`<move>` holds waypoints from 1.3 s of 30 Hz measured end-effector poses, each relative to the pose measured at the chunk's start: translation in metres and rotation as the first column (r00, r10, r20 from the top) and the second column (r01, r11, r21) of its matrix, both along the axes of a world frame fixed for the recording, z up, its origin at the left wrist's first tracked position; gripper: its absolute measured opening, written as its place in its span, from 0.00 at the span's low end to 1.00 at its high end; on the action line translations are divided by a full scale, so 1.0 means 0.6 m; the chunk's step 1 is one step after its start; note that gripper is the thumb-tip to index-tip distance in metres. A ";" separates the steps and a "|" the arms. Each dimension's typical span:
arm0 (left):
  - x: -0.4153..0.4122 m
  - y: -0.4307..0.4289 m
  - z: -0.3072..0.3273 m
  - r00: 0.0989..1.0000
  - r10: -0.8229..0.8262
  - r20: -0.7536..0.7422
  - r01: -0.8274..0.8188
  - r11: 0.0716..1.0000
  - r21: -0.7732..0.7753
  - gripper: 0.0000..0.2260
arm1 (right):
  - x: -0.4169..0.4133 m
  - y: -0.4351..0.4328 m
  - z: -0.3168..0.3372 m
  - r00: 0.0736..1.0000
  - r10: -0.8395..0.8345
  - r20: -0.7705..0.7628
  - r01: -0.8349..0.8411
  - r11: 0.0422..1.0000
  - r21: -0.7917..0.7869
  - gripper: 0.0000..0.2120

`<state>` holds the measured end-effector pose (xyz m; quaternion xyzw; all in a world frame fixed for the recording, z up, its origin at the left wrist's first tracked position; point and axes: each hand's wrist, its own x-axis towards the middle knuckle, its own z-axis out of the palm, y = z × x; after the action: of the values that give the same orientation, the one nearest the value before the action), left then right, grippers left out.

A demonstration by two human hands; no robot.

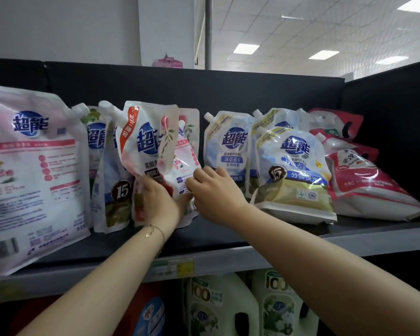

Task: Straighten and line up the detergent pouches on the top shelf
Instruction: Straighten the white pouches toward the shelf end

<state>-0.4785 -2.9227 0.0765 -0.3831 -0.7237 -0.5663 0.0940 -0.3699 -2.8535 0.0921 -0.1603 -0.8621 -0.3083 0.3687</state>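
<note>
Detergent pouches stand along the top shelf (218, 241). In the middle a pink-and-white spouted pouch (143, 141) leans left, with a second pink pouch (187, 151) right behind it. My left hand (155, 202) grips the lower front of the leaning pouch. My right hand (214, 190) holds the lower right edge of the pouch behind, fingers curled onto it. A large pink pouch (29, 170) leans at the far left. Blue-and-white pouches (294, 170) lean to the right, and red pouches (364, 185) lie slumped at the far right.
A black back panel (228, 90) and side wall (393, 112) close the shelf. A price tag (172, 266) sits on the grey shelf edge. White detergent jugs (218, 309) stand on the shelf below. Bare shelf lies in front of the middle pouches.
</note>
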 end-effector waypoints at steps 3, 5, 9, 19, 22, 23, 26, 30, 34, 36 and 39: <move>0.005 -0.012 0.008 0.992 0.057 -0.114 -0.041 0.990 0.139 0.36 | 0.021 0.002 -0.001 0.993 -0.065 0.101 0.081 0.984 -0.162 0.11; 0.013 -0.025 0.018 0.970 0.079 -0.229 -0.034 0.980 0.195 0.25 | 0.030 0.001 0.001 0.989 -0.087 0.122 0.112 0.969 -0.218 0.10; 0.043 -0.050 0.026 0.890 0.002 -0.456 0.068 0.988 0.138 0.14 | 0.043 -0.004 0.009 0.989 -0.105 0.105 0.129 0.956 -0.263 0.08; 0.081 -0.018 0.028 0.789 -0.363 -0.496 0.263 0.929 -0.261 0.09 | 0.140 -0.013 0.022 0.953 -0.301 0.027 0.290 0.884 -0.368 0.15; 0.101 0.026 0.041 0.793 -0.449 -0.412 0.327 0.884 -0.333 0.10 | 0.188 0.000 0.016 0.898 -0.437 0.046 0.416 0.814 -0.406 0.23; 0.109 0.043 0.045 0.793 -0.478 -0.378 0.359 0.867 -0.344 0.10 | 0.203 0.008 0.013 0.874 -0.482 0.065 0.462 0.778 -0.425 0.27; 0.134 0.099 0.061 0.796 -0.565 -0.216 0.474 0.804 -0.358 0.12 | 0.239 0.029 -0.002 0.849 -0.520 0.093 0.500 0.733 -0.462 0.30; 0.166 0.181 0.088 0.805 -0.573 0.152 0.593 0.771 -0.235 0.22 | 0.257 0.035 -0.011 0.895 -0.431 0.114 0.432 0.775 -0.462 0.28; 0.190 0.255 0.088 0.582 -0.597 0.553 0.694 0.718 0.046 0.38 | 0.272 0.039 -0.010 0.955 -0.294 0.041 0.272 0.812 -0.517 0.23; 0.183 0.321 0.062 0.550 -0.606 0.575 0.674 0.729 0.123 0.53 | 0.281 0.046 -0.010 0.970 -0.238 0.044 0.224 0.814 -0.537 0.23; 0.182 0.356 0.046 0.494 -0.635 0.594 0.614 0.738 0.279 0.55 | 0.289 0.053 -0.010 0.973 -0.218 0.076 0.223 0.802 -0.554 0.25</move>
<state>-0.3694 -2.7091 0.1040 -0.3931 -0.5113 -0.6682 -0.3709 -0.1968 -2.8220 0.0859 -0.3590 -0.8913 -0.0842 0.2637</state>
